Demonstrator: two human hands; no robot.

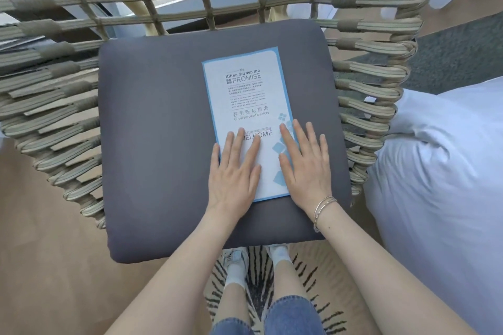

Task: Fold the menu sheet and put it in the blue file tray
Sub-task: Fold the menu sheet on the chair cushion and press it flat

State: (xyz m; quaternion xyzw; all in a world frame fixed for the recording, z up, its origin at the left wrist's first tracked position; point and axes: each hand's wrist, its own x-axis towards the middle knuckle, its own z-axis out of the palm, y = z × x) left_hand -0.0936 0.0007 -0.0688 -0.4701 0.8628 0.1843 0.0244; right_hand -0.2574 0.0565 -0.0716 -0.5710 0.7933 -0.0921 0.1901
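The menu sheet (pixel 246 95) is a tall white card with a blue border and printed text, lying flat on a dark grey seat cushion (pixel 152 128). My left hand (pixel 235 171) rests palm down on its lower left part, fingers spread. My right hand (pixel 304 163) presses flat on its lower right edge, partly on the cushion. Both hands cover the sheet's near end. No blue file tray is in view.
The cushion sits in a woven rope chair (pixel 54 84) whose back and sides rise around it. A white pillow or duvet (pixel 441 171) bulges at the right. Below are a wooden floor (pixel 49 266), a striped rug (pixel 313 294) and my legs in jeans.
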